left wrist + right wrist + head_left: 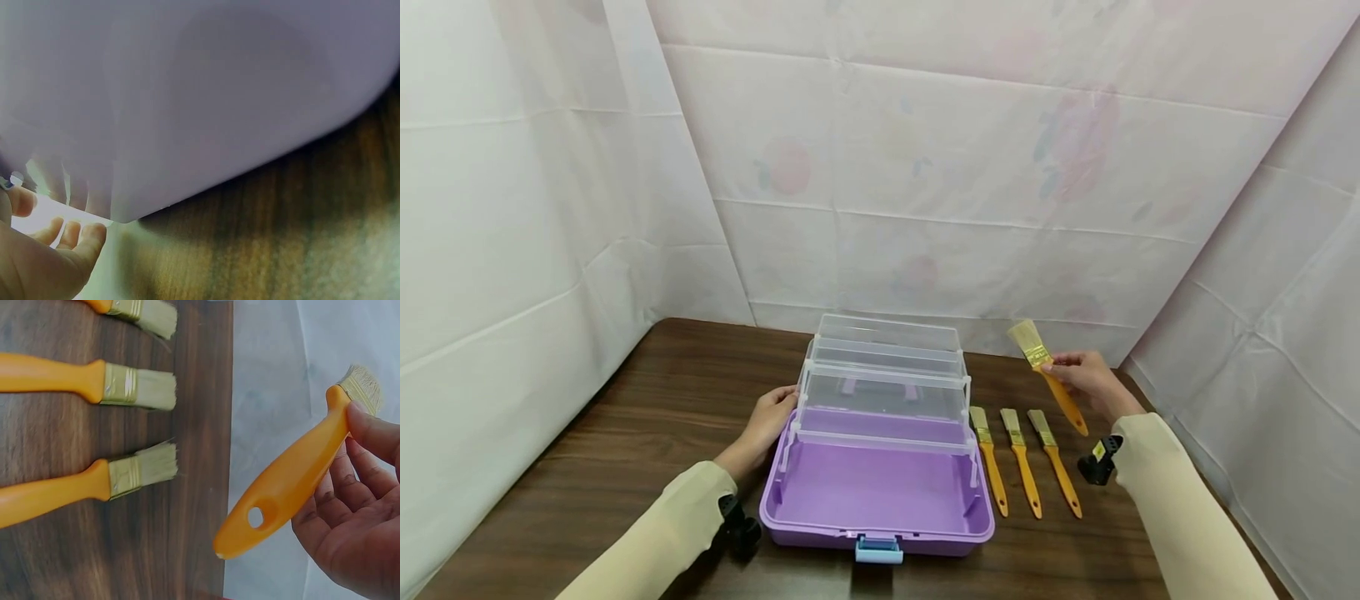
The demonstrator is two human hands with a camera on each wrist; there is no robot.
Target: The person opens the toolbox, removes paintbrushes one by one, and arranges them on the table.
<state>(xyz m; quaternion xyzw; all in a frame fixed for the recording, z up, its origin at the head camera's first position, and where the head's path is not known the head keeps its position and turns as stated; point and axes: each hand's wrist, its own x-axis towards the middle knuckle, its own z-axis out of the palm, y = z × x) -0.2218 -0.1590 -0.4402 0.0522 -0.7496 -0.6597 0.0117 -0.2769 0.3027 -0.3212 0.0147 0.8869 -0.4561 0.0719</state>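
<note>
A paintbrush (1061,396) with an orange handle and pale bristles is pinched in my right hand (1086,379), thumb and fingers near its metal band, bristles up. In the right wrist view the held paintbrush (284,481) shows a hole at its handle end. My left hand (767,425) is at the left rear side of a purple box (880,487), which stands open with clear tiered trays (887,392) raised at the back. The left wrist view shows that hand (47,256) by the box's corner, its fingers loosely bent; their exact contact is unclear.
Three more paintbrushes, left (991,467), middle (1022,467) and right (1057,467), lie side by side right of the box. A blue latch (878,550) is on the box's front. Patterned white sheets (925,167) enclose the dark wooden table (647,450).
</note>
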